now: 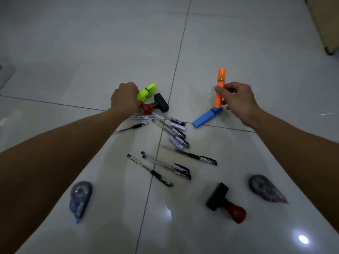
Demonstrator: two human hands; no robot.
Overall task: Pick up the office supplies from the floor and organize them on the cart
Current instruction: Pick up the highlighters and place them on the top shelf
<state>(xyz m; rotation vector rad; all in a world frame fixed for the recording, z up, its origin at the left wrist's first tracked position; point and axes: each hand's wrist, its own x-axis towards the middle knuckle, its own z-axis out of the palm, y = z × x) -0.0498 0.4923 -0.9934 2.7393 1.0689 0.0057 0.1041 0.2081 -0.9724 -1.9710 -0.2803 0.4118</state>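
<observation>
While pinched — orange highlighter point(220, 88) upright, cap-up.

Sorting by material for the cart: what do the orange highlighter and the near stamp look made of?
Orange highlighter, held by the right hand: likely opaque plastic, smooth, uniform bright colour. Near stamp: matte black block, probably plastic; glossy dark-red handle, plastic or lacquered wood, unclear.

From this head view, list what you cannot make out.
- Left hand fingers: hidden behind its own back, so its grip on the yellow highlighters is unclear.
- Cart: outside the frame.
- Blue highlighter far end: behind the orange highlighter.
- Pen labels: too small to read.
</observation>
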